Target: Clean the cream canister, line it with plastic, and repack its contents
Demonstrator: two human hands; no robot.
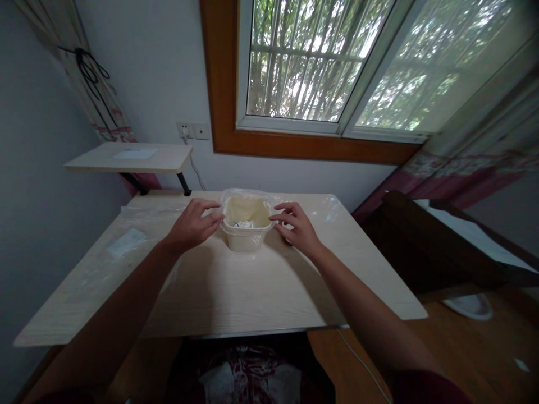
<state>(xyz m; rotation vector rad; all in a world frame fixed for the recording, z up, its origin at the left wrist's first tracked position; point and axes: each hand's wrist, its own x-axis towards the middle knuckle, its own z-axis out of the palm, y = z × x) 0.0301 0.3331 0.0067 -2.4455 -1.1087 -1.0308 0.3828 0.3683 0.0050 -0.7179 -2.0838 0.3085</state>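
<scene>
A small cream plastic basket (246, 240) stands upright near the back middle of the table. Clear plastic bag film (244, 192) lines it and folds out over its rim. Small white pieces with dark marks (243, 224) lie inside. My left hand (197, 223) is at the basket's left rim, fingertips closed on the bag's edge. At the opposite rim, my right hand (296, 227) has curled fingers on the bag's edge. The film between the fingertips is hard to make out. Partly hidden beneath my right hand is a small dark round object (287, 241).
A clear plastic sheet or bag (126, 242) lies flat on the left of the pale wooden table (252, 297). Behind it, a raised shelf (126, 160) on black legs carries a paper. A white cable (196, 168) hangs from the wall socket. Dark furniture (446, 247) stands right.
</scene>
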